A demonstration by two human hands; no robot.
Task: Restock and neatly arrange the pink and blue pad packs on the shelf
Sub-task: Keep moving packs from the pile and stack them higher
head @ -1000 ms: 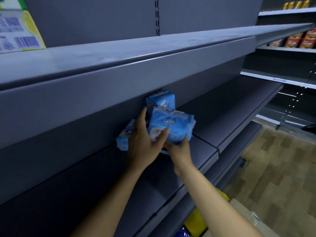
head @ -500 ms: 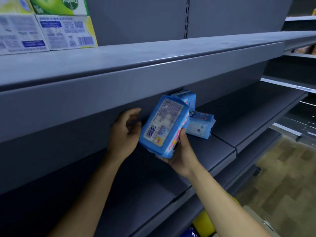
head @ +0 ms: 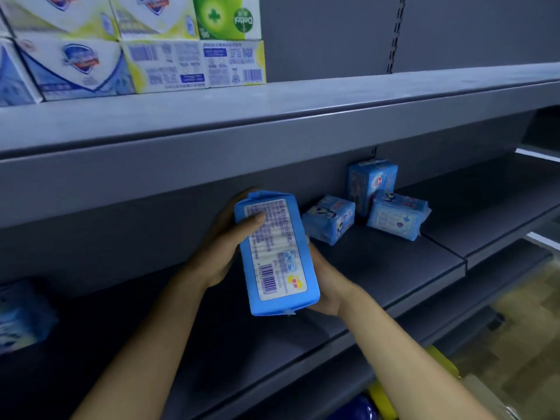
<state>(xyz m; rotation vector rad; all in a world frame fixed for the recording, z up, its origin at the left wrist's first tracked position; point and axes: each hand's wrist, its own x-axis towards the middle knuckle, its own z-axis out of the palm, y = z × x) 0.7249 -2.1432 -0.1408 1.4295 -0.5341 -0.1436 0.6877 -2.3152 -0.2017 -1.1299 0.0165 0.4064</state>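
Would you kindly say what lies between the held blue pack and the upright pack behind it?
Head view: a small blue pack lies on the shelf between the held pack and the upright pack.

The left hand [head: 222, 242] now also grips the blue pack [head: 276, 256].

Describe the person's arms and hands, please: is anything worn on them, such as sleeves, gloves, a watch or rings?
Both are bare. The left hand and right hand wear no gloves, and no ring shows on the visible fingers, though some are hidden. The left forearm and right forearm show no sleeve, watch or bracelet as far as the frame reaches.
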